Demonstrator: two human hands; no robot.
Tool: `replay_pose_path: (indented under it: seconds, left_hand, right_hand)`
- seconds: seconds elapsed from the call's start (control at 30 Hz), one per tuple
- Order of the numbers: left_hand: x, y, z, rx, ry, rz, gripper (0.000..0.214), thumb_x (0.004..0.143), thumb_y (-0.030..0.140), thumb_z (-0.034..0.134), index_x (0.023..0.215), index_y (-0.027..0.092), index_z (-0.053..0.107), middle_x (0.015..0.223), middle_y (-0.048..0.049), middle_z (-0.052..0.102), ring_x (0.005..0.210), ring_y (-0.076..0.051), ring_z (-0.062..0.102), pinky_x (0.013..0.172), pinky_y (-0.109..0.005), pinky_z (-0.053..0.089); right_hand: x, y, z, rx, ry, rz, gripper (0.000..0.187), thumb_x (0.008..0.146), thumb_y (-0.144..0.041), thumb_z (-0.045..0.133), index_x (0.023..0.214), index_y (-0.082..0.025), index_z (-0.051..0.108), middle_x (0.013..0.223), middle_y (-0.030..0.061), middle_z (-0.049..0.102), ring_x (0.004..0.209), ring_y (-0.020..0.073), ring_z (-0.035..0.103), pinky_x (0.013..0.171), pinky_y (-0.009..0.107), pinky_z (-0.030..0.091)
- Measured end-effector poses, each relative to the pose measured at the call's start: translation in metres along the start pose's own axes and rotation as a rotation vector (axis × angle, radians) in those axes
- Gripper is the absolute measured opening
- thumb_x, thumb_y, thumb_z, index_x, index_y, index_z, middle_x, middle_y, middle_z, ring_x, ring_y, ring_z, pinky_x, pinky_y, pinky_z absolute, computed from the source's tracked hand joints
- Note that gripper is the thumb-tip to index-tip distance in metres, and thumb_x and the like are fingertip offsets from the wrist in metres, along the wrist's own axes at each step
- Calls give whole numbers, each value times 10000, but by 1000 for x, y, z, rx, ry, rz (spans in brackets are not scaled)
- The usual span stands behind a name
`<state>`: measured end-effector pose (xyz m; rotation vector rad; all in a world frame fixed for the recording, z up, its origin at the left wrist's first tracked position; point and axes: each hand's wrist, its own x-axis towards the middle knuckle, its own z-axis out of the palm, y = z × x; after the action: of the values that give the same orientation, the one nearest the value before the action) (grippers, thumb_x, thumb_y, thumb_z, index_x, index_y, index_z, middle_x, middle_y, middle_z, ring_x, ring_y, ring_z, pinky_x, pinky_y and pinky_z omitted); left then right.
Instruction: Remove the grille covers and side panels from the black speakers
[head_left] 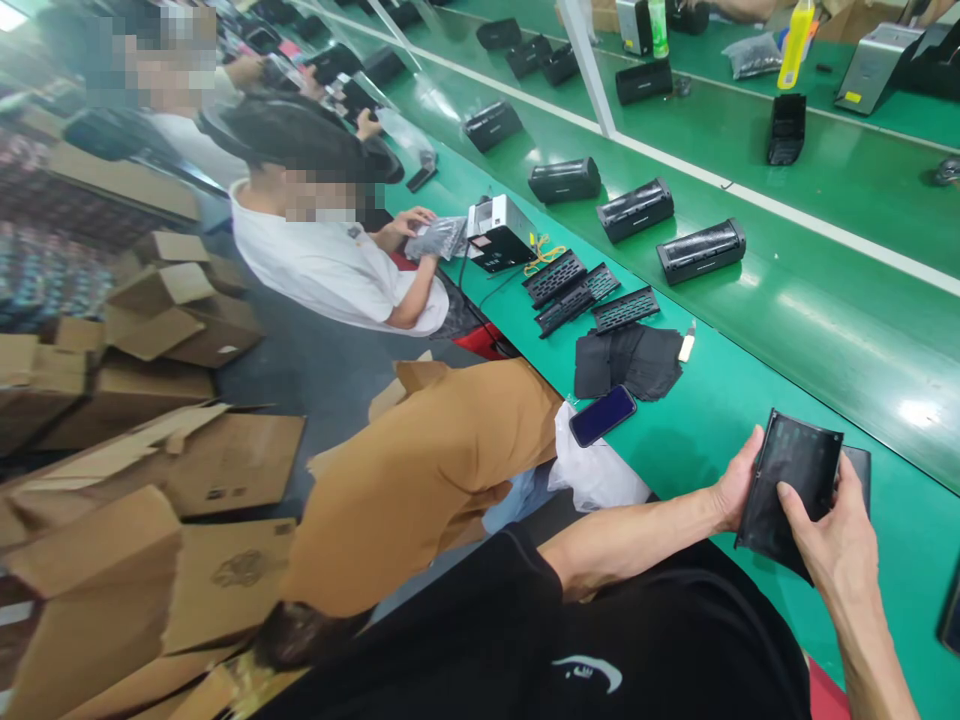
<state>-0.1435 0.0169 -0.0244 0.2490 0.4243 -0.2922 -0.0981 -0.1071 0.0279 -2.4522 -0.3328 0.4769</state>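
Both my hands hold one black cloth pouch [791, 480] with a grille part inside, low at the right over the green bench [750, 400]. My left hand [739, 480] grips the pouch's left edge, thumb on top. My right hand [829, 540] closes on its lower right side, fingers lying across the front. A dark flat piece [859, 470] shows behind the pouch.
A pile of black pouches [626, 362], black grilles [574, 285], a phone [602, 415] and a white bag [596, 470] lie ahead of me. Black speakers [701, 250] ride the green belt. A person in brown [420, 470] bends beside me; others sit further along. Cardboard boxes [150, 480] cover the floor at left.
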Motion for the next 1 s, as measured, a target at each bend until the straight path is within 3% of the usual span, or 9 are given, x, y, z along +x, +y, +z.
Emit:
replay_pose_path:
  seconds: [0.1,0.23,0.3,0.4,0.5,0.6,0.7,0.83,1.0]
  left_hand:
    - [2,0,-3,-19,-32,-11,1059,916,869,193,1344,13,646,1249,-254,718,1270,-381,623,1195,-528,363]
    - [-4,4,-1,-20,40,-33,1096,911,874,99,1305,16,655,1155,-250,740,1238,-394,641,1189,-561,355]
    - [-10,7,4,-5,9,-67,1152,859,931,65,1266,54,691,1099,-241,750,1161,-412,669,1157,-594,374]
    - [-14,12,8,1,-115,-139,1221,755,1018,52,1175,103,741,1023,-229,745,987,-428,704,1081,-664,405]
    - [-8,13,6,-16,-128,-151,1268,710,1035,25,1135,77,739,965,-215,725,972,-440,715,1037,-679,433]
    - [2,10,2,-67,-124,-154,1286,684,1051,28,1159,75,719,994,-207,716,1078,-460,697,1027,-669,451]
    - [9,8,-2,-116,-164,-153,1273,690,1051,23,1148,85,713,1019,-197,711,1131,-461,679,1021,-667,460]
    - [18,6,-12,-122,-210,-100,1271,711,1049,53,1185,59,695,1027,-221,711,1136,-449,670,1035,-669,461]
    - [40,0,-26,-103,-313,-50,1212,672,1079,228,1144,64,695,992,-225,722,1033,-442,695,1011,-710,456]
  right_hand:
    - [0,-1,1,49,-5,-24,958,824,-713,627,1597,-202,382,1387,167,615,1192,394,632,996,550,513]
    - [0,11,-11,248,20,-15,1009,816,-684,685,1624,-195,326,1451,187,552,1178,359,636,983,517,539]
    - [0,28,-22,308,86,30,1013,837,-682,677,1637,-188,299,1484,210,510,1202,368,625,987,532,539]
    - [-1,63,-26,141,154,79,1055,827,-769,619,1615,-120,354,1471,274,491,1310,468,532,1041,646,474]
    - [-6,92,-9,-124,104,93,1137,768,-861,523,1589,-83,406,1469,319,465,1365,571,432,1050,751,401]
    - [-12,106,14,-224,43,116,1079,795,-788,516,1639,-144,323,1480,299,452,1284,564,513,960,750,465]
    - [-8,109,19,-235,18,173,1078,795,-745,575,1669,-200,255,1475,288,462,1253,565,540,895,755,489]
    - [8,109,-9,-129,-40,235,1237,676,-836,696,1653,-194,292,1444,269,524,1271,554,534,956,769,452]
    - [11,110,-77,-96,44,179,1246,680,-789,777,1678,-284,229,1512,190,521,1267,512,571,1010,746,454]
